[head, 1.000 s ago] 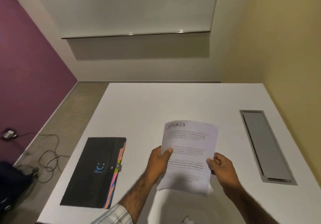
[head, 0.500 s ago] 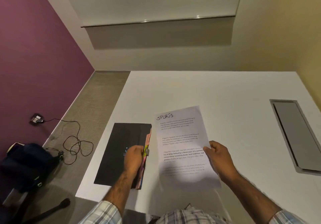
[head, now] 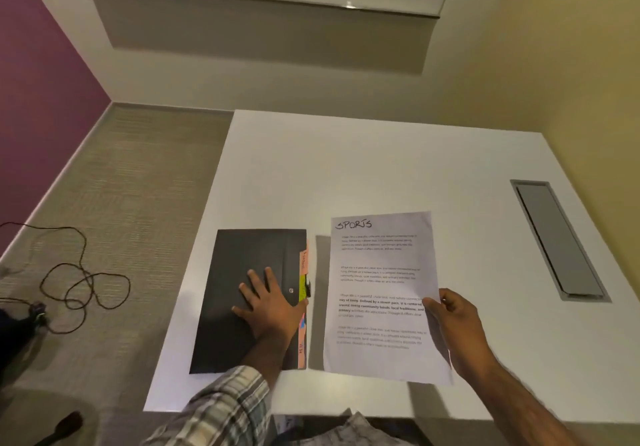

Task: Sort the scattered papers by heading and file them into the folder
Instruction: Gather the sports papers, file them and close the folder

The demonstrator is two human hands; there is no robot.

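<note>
The left arm wears a plaid sleeve [head: 221, 407], checked in pale cream and grey-green with darker lines. Its cuff ends short of the wrist, so the left forearm [head: 268, 348] shows bare, with fine dark hair. The right forearm [head: 516, 393] is bare to the frame's edge. Low in the view lies a fold of checked cloth [head: 349, 428], probably the same shirt's front. The left grip [head: 272, 302] and the right grip [head: 457, 324] are bare.

Left hand [head: 268, 302] flat, fingers spread, palm down, right hand [head: 457, 328] alongside, thumb and fingers pinching a sheet [head: 381, 290]
</note>
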